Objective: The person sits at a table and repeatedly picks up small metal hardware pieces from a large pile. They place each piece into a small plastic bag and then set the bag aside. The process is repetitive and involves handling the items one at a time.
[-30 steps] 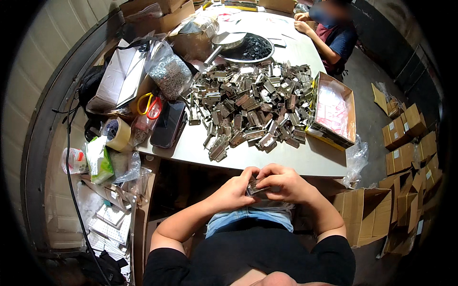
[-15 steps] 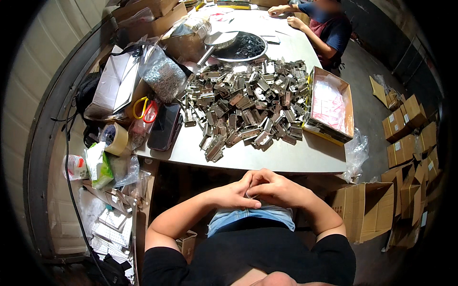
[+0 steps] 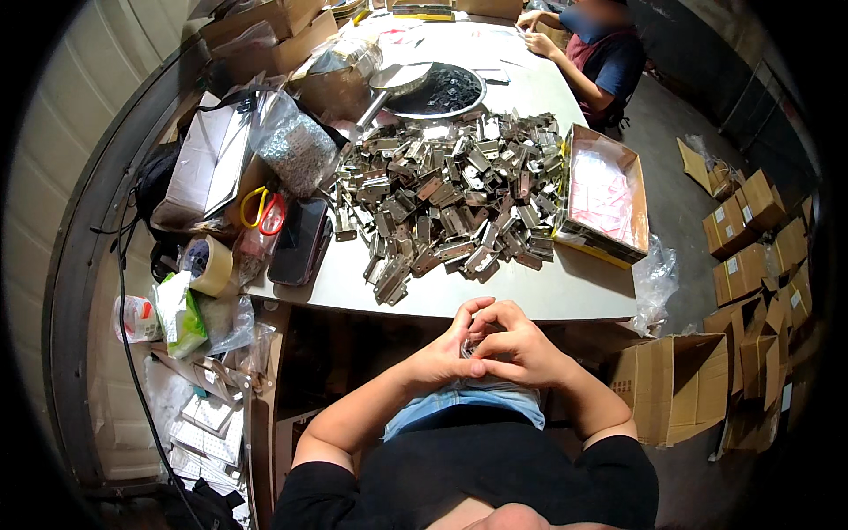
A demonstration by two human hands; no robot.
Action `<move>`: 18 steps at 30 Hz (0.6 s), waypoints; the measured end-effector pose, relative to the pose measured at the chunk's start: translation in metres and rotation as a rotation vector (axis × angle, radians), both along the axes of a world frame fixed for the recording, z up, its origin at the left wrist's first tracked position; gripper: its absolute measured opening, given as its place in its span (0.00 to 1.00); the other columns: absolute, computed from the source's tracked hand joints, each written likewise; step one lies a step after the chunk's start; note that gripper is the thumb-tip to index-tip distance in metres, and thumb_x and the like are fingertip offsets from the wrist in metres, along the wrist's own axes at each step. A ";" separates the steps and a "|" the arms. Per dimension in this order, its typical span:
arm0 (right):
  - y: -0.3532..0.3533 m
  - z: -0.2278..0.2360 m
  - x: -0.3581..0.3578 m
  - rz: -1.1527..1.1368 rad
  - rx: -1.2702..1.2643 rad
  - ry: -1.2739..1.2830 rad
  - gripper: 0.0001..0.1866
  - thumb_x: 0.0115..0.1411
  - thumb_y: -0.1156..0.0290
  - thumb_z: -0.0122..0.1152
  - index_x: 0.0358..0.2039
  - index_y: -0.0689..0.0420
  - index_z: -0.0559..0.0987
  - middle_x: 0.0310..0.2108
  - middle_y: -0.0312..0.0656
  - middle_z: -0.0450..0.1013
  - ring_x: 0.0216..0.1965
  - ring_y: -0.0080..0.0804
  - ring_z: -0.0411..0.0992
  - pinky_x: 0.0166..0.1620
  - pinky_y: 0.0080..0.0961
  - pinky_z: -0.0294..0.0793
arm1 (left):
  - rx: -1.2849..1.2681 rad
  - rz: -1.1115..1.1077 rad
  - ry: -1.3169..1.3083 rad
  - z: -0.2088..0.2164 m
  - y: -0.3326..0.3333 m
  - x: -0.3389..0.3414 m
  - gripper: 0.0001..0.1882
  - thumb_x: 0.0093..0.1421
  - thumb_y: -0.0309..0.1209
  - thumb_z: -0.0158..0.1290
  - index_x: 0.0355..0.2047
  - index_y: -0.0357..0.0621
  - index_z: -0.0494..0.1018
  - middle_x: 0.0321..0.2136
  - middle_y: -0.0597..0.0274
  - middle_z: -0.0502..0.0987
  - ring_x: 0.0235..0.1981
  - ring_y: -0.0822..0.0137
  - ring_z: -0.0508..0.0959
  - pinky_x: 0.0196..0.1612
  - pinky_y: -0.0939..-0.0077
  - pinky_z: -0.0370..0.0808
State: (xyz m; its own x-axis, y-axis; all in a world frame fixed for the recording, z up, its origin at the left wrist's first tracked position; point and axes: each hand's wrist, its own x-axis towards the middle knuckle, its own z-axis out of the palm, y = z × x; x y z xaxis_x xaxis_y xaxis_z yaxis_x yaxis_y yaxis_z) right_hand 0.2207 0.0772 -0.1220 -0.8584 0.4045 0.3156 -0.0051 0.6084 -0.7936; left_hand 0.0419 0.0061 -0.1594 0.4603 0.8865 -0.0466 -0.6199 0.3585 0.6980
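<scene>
In my lap, just below the near edge of the table [image 3: 530, 305], my left hand [image 3: 444, 356] and right hand [image 3: 521, 349] are closed together around a small metal part [image 3: 471, 346], mostly hidden by my fingers. Held out over my knees, it could slip and drop to the floor if my hold loosens. Beyond, a heap of metal brackets [image 3: 446, 199] covers the table's middle; those nearest the edge could get nudged off. To the right, an open cardboard box [image 3: 605, 196] holds pinkish packets. Farther off, a round pan [image 3: 437, 91] holds dark small pieces, and to the left a clear bag [image 3: 296, 152] is full of screws.
</scene>
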 end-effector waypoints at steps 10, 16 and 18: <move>0.010 0.036 0.009 -0.131 -0.047 0.019 0.06 0.51 0.73 0.69 0.31 0.56 0.82 0.44 0.45 0.72 0.47 0.42 0.70 0.50 0.35 0.71 | 0.177 -0.100 0.206 -0.012 0.005 0.004 0.22 0.57 0.31 0.61 0.49 0.40 0.68 0.40 0.67 0.71 0.43 0.75 0.72 0.48 0.80 0.70; 0.034 0.041 0.013 -0.183 0.171 -0.010 0.07 0.49 0.75 0.71 0.27 0.59 0.81 0.34 0.43 0.77 0.37 0.39 0.76 0.41 0.30 0.75 | 0.696 0.242 0.823 0.001 0.052 -0.005 0.23 0.57 0.33 0.61 0.50 0.37 0.71 0.42 0.54 0.78 0.44 0.66 0.77 0.49 0.72 0.72; 0.042 0.033 0.011 -0.298 0.244 -0.006 0.07 0.48 0.74 0.72 0.26 0.59 0.81 0.31 0.41 0.76 0.34 0.38 0.76 0.38 0.30 0.75 | 0.729 0.393 0.957 0.008 0.060 -0.003 0.21 0.58 0.30 0.60 0.50 0.37 0.72 0.44 0.50 0.78 0.45 0.63 0.79 0.47 0.71 0.75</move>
